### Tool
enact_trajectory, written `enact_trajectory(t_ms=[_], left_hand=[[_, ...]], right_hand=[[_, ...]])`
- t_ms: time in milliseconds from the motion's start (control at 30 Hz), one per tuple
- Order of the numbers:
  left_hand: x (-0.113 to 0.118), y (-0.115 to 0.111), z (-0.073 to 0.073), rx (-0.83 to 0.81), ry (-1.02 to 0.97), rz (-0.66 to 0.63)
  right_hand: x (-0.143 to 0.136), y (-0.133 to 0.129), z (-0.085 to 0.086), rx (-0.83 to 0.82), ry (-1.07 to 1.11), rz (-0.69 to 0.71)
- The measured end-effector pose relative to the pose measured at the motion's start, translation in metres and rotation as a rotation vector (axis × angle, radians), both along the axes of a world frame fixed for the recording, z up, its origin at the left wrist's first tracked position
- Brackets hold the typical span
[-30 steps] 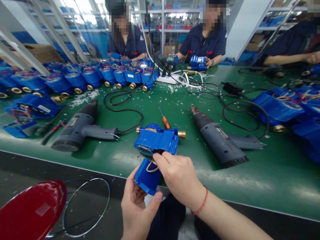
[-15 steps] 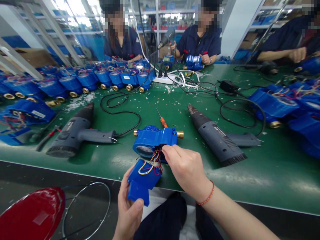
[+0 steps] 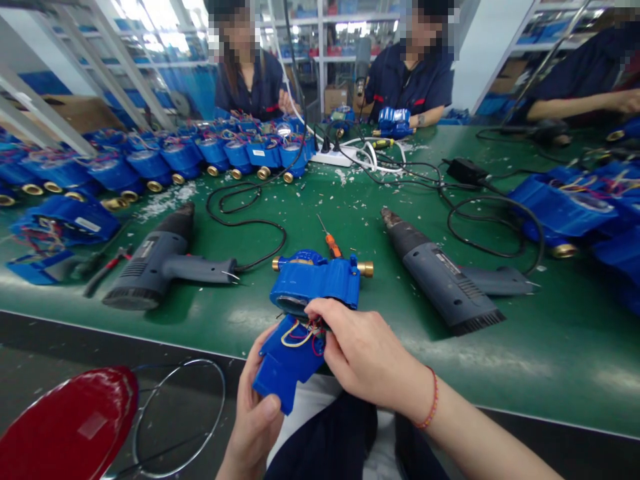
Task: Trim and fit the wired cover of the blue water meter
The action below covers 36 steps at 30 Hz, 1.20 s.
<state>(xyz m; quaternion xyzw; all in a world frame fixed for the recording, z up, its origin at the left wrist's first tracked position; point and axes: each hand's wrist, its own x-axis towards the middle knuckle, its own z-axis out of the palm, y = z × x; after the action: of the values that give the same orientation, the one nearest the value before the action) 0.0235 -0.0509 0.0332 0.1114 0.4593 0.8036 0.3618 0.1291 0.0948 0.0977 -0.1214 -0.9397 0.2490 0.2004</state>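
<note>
The left hand (image 3: 253, 415) grips a blue lid (image 3: 281, 373) at the table's (image 3: 220, 333) near edge. The right hand (image 3: 373, 353) curls at the thin wires (image 3: 296, 343); I cannot tell if it pinches them. The blue meter (image 3: 315, 281) sits just past the lid, on the far side.

Nothing could be read — the label (image 3: 147, 249) on the left heat gun (image 3: 156, 267), the plate (image 3: 448, 262) on the right heat gun (image 3: 434, 275) and the white sticker (image 3: 87, 225) on a blue housing (image 3: 63, 217) — all were too small or blurred.
</note>
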Motion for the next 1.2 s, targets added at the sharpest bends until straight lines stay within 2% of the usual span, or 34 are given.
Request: enact_trajectory(t_ms=[133,333,433,600,700,867,1200], left_hand=[[-0.01,-0.002,-0.009,0.08,-0.042,-0.007],[-0.015,-0.003,-0.019,0.183,-0.09,-0.155],[-0.014,-0.002,-0.021,0.185,-0.123,-0.176],[-0.007,0.0,-0.018,0.126,-0.102,-0.11],[-0.002,0.001,-0.009,0.057,-0.042,-0.091],[0.002,0.003,0.003,-0.043,-0.042,-0.01],[0.008,0.006,-0.004,-0.011,-0.095,-0.012]], right_hand=[[0.002,0.006,-0.009,0.178,-0.097,-0.034],[0.005,0.018,-0.024,0.336,0.053,-0.074],[0.007,0.022,-0.024,0.249,0.091,-0.063],[0.012,0.017,-0.014,-0.16,0.273,0.02],[0.012,0.011,-0.013,-0.31,0.256,0.079],[0.01,0.003,-0.021,-0.328,0.215,0.015],[0.011,-0.002,-0.029,-0.361,0.316,-0.171]])
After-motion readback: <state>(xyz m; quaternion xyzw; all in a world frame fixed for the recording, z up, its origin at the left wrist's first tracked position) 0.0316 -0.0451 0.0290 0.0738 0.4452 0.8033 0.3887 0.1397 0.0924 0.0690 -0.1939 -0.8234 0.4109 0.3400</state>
